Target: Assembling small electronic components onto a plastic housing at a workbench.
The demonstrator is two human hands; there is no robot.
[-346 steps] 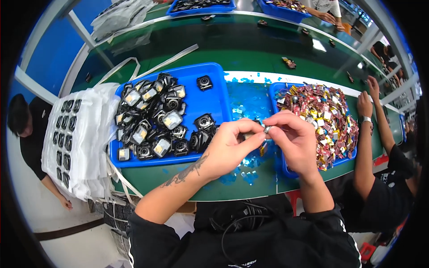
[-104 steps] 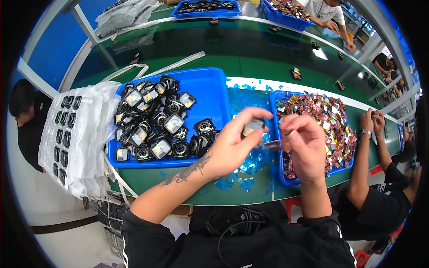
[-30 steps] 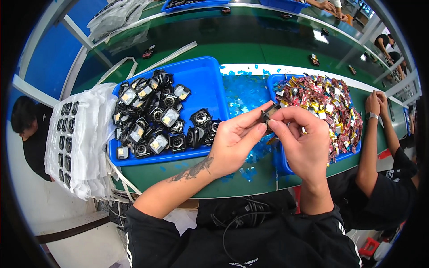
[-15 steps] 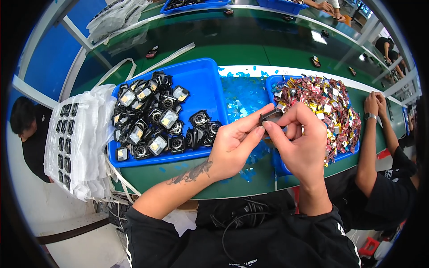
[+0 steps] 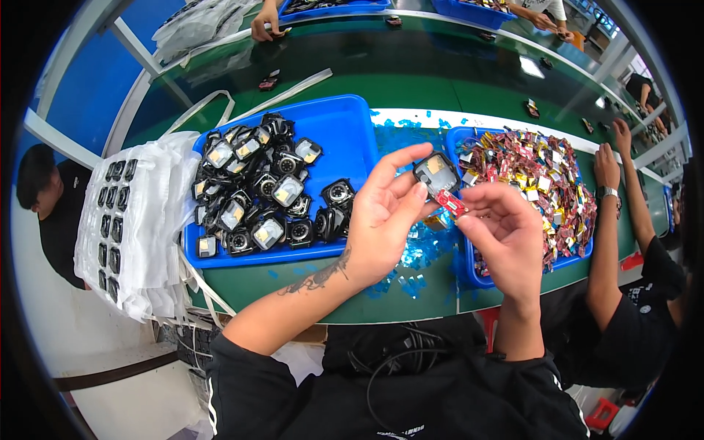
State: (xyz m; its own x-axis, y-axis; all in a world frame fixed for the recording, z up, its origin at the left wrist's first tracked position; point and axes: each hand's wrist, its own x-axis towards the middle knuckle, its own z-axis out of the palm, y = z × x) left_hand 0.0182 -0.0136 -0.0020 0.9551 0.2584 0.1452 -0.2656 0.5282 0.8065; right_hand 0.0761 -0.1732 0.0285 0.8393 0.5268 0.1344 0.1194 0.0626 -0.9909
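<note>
My left hand (image 5: 381,227) pinches a black square smartwatch case (image 5: 436,172) between thumb and fingers, its pale inner face turned up. A small red circuit board (image 5: 450,202) sticks out from the case's lower edge, and my right hand (image 5: 507,235) has its thumb and forefinger closed on the board's outer end. Whether the board is still joined to the case, I cannot tell. Below the case, a yellowish piece (image 5: 438,221) shows partly behind my left fingers. To the left, a blue tray (image 5: 341,136) holds a heap of similar black watch cases (image 5: 257,187).
A blue bin (image 5: 462,139) heaped with red and yellow board pieces (image 5: 539,194) stands at right. Blue film scraps (image 5: 411,257) litter the green bench between them. White trays (image 5: 121,242) of watch parts are stacked at left. Beyond runs a green conveyor (image 5: 411,66); co-workers' arms (image 5: 609,220) reach in at right.
The watch case has tilted to show its inside, and the red board now shows between it and my right fingers. My right hand has moved slightly away. A co-worker's hand has appeared at the far side.
</note>
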